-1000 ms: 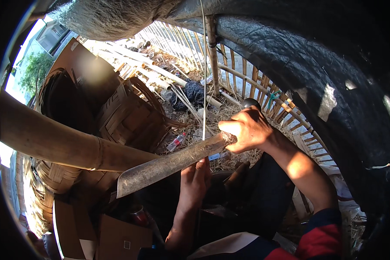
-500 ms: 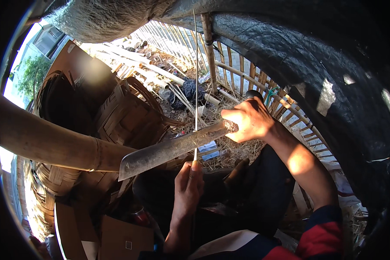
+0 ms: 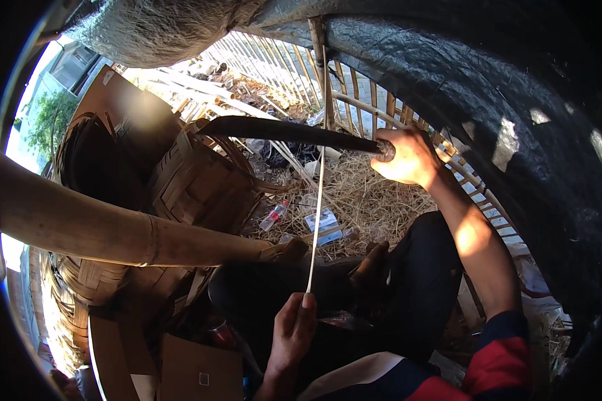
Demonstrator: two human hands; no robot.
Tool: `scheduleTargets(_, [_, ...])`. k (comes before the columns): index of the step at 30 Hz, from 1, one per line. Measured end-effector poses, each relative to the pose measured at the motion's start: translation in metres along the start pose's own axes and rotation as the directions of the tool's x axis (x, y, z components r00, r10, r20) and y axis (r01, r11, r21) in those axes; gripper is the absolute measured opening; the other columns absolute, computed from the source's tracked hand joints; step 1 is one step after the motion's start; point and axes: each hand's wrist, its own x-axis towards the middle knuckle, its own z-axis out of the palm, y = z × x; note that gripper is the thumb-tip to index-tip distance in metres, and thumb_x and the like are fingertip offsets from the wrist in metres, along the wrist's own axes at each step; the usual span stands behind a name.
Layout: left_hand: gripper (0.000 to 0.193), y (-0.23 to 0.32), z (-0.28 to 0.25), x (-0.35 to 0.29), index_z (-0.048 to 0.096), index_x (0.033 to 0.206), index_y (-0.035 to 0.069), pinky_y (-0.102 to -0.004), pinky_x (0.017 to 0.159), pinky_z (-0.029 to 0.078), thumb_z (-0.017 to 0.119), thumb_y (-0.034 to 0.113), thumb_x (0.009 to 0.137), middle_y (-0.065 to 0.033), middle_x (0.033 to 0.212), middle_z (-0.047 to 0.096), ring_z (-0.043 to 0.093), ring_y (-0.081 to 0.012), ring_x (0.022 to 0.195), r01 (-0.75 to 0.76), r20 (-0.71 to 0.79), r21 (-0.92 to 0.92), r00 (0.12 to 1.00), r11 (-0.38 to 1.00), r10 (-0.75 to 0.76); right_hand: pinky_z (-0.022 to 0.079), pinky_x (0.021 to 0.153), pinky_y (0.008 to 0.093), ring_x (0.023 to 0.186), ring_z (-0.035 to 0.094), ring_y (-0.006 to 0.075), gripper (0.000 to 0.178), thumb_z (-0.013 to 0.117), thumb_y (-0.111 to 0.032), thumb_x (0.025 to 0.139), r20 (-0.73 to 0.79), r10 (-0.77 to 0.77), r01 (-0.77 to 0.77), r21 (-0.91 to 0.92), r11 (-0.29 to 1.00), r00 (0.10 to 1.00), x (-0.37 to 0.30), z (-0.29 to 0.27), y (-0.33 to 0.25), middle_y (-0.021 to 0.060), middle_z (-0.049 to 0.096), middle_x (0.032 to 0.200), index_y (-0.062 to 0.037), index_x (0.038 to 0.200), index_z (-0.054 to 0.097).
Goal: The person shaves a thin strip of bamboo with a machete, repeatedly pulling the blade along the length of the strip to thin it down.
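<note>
My right hand point(image 3: 408, 156) is closed round the handle of a machete point(image 3: 287, 133), whose long dark blade points left, roughly level. Lower down, my left hand point(image 3: 293, 329) pinches the near end of a thin, pale bamboo strip point(image 3: 318, 220) between thumb and fingers. From there the strip runs away from me and passes the blade; its far part shows beyond, in front of a post. Whether blade and strip touch, I cannot tell.
A thick bamboo pole point(image 3: 107, 230) crosses from the left. Woven baskets point(image 3: 187, 177) stand behind it, with a cardboard box point(image 3: 197, 367) below. Straw, a plastic bottle point(image 3: 274, 215) and cut bamboo litter the ground. A bamboo fence point(image 3: 475, 187) and dark sheeting point(image 3: 461, 80) border the right.
The machete has moved away from me along the strip, its blade turning more level and dark. My left hand has come slightly nearer to me, and the strip now leans to the right.
</note>
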Motion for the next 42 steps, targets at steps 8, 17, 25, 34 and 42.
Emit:
scheduleTargets(8, [0.021, 0.001, 0.005, 0.025, 0.052, 0.092, 0.008, -0.0177, 0.046, 0.026, 0.046, 0.026, 0.102, 0.0089, 0.065, 0.04, 0.033, 0.0015, 0.054, -0.075, 0.028, -0.041, 0.997, 0.996, 0.076, 0.046, 0.056, 0.0399, 0.056, 0.059, 0.0294, 0.021, 0.071, -0.026, 0.063, 0.408, -0.057, 0.125, -0.143, 0.982, 0.911, -0.011, -0.012, -0.047, 0.0088, 0.057, 0.059, -0.0111, 0.072, 0.06])
scheduleTargets(17, [0.022, 0.002, 0.005, 0.023, 0.053, 0.09, 0.006, -0.0179, 0.047, 0.025, 0.047, 0.024, 0.101, 0.0086, 0.065, 0.039, 0.032, 0.0013, 0.055, -0.116, -0.004, 0.015, 0.993, 0.993, 0.116, 0.045, 0.049, 0.0382, 0.052, 0.059, 0.0279, 0.021, 0.072, -0.023, 0.063, 0.315, -0.272, 0.3, -0.043, 0.953, 0.909, -0.002, 0.0, -0.056, 0.0088, 0.057, 0.056, -0.0107, 0.073, 0.059])
scheduleTargets(25, [0.024, -0.008, 0.008, 0.02, 0.054, 0.088, 0.005, -0.0186, 0.048, 0.027, 0.047, 0.023, 0.101, 0.0079, 0.065, 0.041, 0.034, 0.001, 0.056, -0.089, 0.001, 0.032, 0.996, 0.996, 0.089, 0.046, 0.05, 0.0372, 0.052, 0.059, 0.0308, 0.019, 0.072, -0.018, 0.064, 0.193, -0.161, 0.15, 0.07, 0.986, 0.968, -0.017, 0.011, -0.003, 0.0127, 0.056, 0.056, -0.0063, 0.075, 0.061])
scheduleTargets(34, [0.021, -0.018, 0.004, 0.024, 0.054, 0.09, 0.004, -0.0209, 0.05, 0.03, 0.048, 0.022, 0.1, 0.0054, 0.065, 0.042, 0.036, -0.0013, 0.058, -0.144, -0.059, 0.163, 0.986, 0.976, 0.156, 0.05, 0.058, 0.044, 0.062, 0.062, 0.0341, 0.023, 0.068, -0.033, 0.063, 0.424, -0.146, 0.229, -0.152, 0.962, 0.894, -0.01, -0.007, -0.056, 0.0123, 0.059, 0.063, -0.015, 0.076, 0.063])
scheduleTargets(42, [0.023, -0.01, 0.005, 0.017, 0.055, 0.089, 0.004, -0.0203, 0.049, 0.03, 0.048, 0.022, 0.101, 0.0061, 0.065, 0.042, 0.036, -0.0003, 0.058, -0.118, -0.036, 0.114, 0.992, 0.986, 0.123, 0.05, 0.056, 0.0437, 0.06, 0.062, 0.0345, 0.022, 0.07, -0.035, 0.062, 0.341, -0.116, 0.164, -0.116, 0.979, 0.933, -0.013, 0.004, -0.035, 0.0128, 0.06, 0.062, -0.0169, 0.073, 0.062])
